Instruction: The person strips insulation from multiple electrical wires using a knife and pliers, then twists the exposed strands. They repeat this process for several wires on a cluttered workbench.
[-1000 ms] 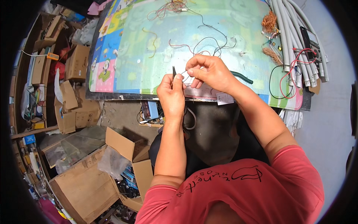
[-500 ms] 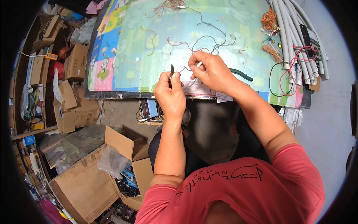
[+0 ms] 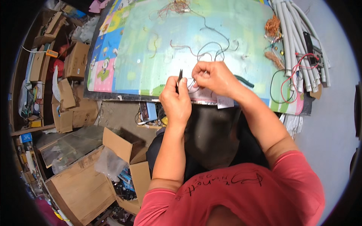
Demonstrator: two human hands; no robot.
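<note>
Gripping a black tool (image 3: 180, 77), the left hand (image 3: 175, 97) hides its base; the right hand (image 3: 214, 78) pinches blurred wire (image 3: 191, 83).

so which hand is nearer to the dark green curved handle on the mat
Right. The right hand is just left of the dark green curved handle; the left hand is farther left.

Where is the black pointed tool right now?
In the head view, the tool is in the left hand, just left of the right hand.
</note>
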